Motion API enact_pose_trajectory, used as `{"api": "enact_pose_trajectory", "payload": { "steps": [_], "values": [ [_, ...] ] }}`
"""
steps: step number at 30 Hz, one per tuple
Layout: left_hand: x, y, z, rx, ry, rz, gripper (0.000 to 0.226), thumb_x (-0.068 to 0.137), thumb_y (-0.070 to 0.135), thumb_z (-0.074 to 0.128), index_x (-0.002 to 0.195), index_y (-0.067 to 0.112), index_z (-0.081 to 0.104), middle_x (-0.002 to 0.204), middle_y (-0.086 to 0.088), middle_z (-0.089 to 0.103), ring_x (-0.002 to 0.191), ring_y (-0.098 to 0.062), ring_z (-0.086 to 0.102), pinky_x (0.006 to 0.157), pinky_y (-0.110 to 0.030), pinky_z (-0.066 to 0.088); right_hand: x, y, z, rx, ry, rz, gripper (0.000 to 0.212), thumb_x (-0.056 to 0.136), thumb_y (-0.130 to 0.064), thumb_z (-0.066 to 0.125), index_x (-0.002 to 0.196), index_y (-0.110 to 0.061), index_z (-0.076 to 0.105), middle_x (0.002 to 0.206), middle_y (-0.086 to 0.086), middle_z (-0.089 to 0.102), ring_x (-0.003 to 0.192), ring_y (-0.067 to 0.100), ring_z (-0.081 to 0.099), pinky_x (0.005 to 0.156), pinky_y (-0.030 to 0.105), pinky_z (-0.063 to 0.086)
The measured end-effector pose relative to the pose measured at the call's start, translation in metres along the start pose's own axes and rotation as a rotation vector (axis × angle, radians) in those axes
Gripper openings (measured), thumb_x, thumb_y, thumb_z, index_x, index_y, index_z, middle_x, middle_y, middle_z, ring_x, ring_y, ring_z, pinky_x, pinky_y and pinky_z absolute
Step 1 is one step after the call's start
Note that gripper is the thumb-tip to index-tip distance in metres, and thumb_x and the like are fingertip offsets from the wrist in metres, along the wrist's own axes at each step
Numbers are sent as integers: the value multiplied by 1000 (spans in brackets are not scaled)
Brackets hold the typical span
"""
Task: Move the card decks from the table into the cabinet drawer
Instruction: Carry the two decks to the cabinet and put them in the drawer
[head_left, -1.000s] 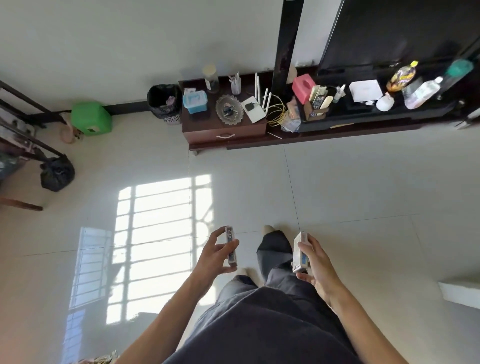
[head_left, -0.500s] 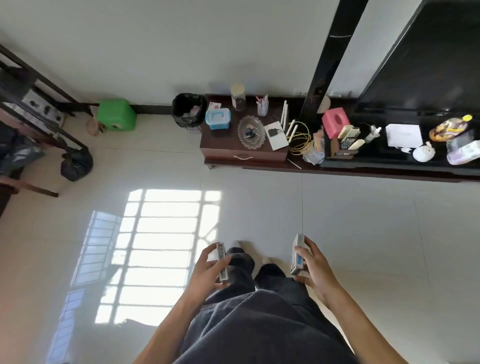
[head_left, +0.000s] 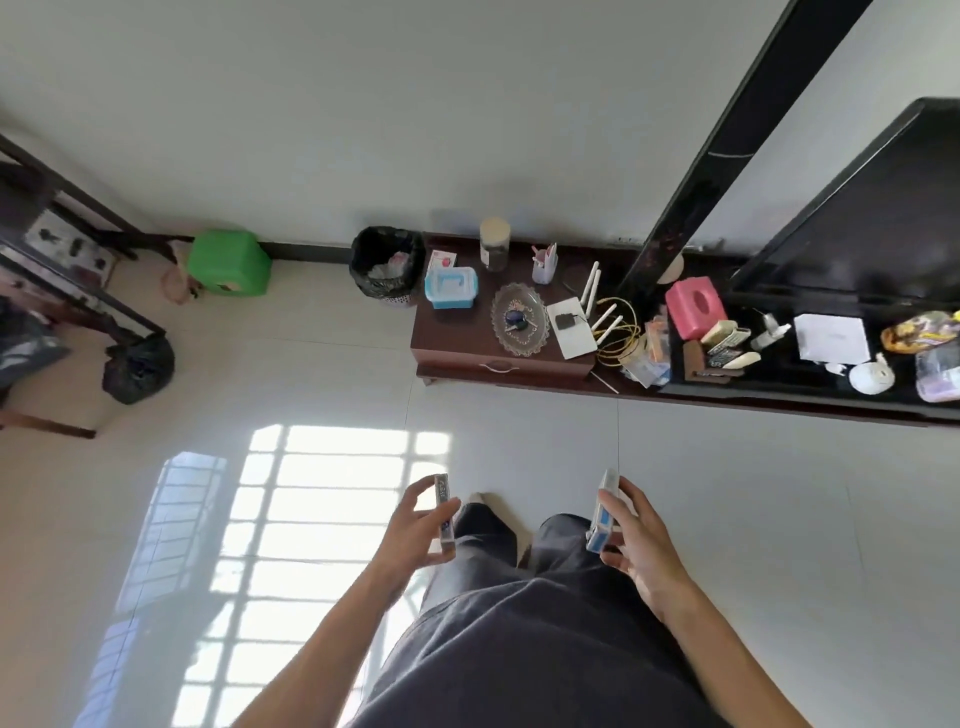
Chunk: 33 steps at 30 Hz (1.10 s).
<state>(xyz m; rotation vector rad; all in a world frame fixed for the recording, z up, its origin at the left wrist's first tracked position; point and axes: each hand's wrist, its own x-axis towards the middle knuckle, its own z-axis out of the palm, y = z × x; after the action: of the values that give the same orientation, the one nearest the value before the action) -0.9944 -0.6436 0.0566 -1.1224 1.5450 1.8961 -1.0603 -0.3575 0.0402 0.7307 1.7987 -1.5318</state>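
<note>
Nearest, at about 6 o'clock, the person's dark trousers (head_left: 519, 649) fill the lower middle of the view. At 7 o'clock the left hand (head_left: 415, 530) is closed round a card deck (head_left: 444, 514), thumb on one side and fingers on the other, the box held on edge over the tiled floor (head_left: 727, 493). At 5 o'clock the right hand (head_left: 636, 540) grips a second card deck (head_left: 602, 514) with a pale blue face, also on edge. The two decks are well apart, one on each side of the legs.

Farther out, at 8 o'clock, a patch of barred sunlight (head_left: 311, 509) lies on the floor. At 12 o'clock a low dark cabinet (head_left: 457, 348) stands against the wall; its drawer (head_left: 498, 368) with a pale handle is closed. On top rest a blue-lidded box (head_left: 451, 286), a glass dish (head_left: 519, 319) and a white router (head_left: 571, 327). Just beside the cabinet at 11 o'clock sits a black-lined bin (head_left: 387, 265), and farther toward 10 o'clock a green stool (head_left: 228, 262). At 2 o'clock a pink tissue box (head_left: 693, 306) sits on a long dark shelf (head_left: 779, 397).
</note>
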Motion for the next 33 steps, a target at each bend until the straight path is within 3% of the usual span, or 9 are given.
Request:
{"api": "enact_pose_trajectory", "payload": {
  "steps": [4, 8, 12, 20, 26, 29, 33],
  "values": [
    [29, 45, -2, 18, -32, 35, 57, 78, 39, 79, 128, 39, 53, 96, -13, 67, 76, -19, 71, 70, -37, 61, 20, -28, 15, 14, 1, -3, 32, 91, -50, 67, 121, -52, 57, 118, 3, 67, 99, 29, 69, 72, 35, 52],
    [50, 78, 5, 2, -36, 46, 53, 77, 40, 79, 125, 41, 55, 96, -15, 65, 77, -20, 70, 71, -38, 61, 44, -58, 28, 8, -22, -6, 37, 93, -47, 66, 128, -45, 57, 115, 3, 69, 91, 25, 71, 68, 32, 52],
    [63, 100, 18, -1, -16, 17, 52, 82, 35, 76, 129, 37, 53, 95, -15, 63, 79, -22, 68, 74, -41, 62, 73, -86, 32, 13, -58, 4, 39, 93, -48, 66, 130, -46, 55, 117, 0, 68, 96, 23, 69, 68, 31, 52],
    [107, 127, 44, -44, 71, -69, 53, 88, 22, 71, 135, 30, 47, 118, -23, 66, 109, -37, 66, 91, -56, 56, 154, -119, 37, -2, -159, 66, 29, 90, -51, 65, 117, -55, 54, 123, -4, 60, 105, 21, 66, 66, 29, 56],
    [169, 129, 44, -10, 80, -91, 49, 88, 25, 72, 132, 34, 51, 118, -15, 67, 109, -31, 66, 85, -50, 60, 231, -125, 59, 2, -169, 87, 42, 85, -57, 66, 123, -56, 49, 125, -4, 57, 107, 21, 64, 64, 27, 58],
    [223, 118, 38, 14, 63, -82, 52, 85, 29, 73, 131, 36, 50, 120, -12, 67, 110, -28, 66, 87, -48, 60, 287, -116, 75, -9, -194, 97, 36, 87, -55, 67, 119, -58, 51, 121, -7, 57, 106, 21, 64, 61, 24, 60],
    [312, 89, 27, 18, 50, -50, 57, 77, 40, 80, 128, 42, 53, 121, -9, 66, 109, -26, 67, 83, -42, 62, 374, -89, 99, 8, -195, 82, 38, 90, -51, 67, 125, -51, 53, 120, 0, 60, 107, 26, 65, 67, 29, 60]
  ]
}}
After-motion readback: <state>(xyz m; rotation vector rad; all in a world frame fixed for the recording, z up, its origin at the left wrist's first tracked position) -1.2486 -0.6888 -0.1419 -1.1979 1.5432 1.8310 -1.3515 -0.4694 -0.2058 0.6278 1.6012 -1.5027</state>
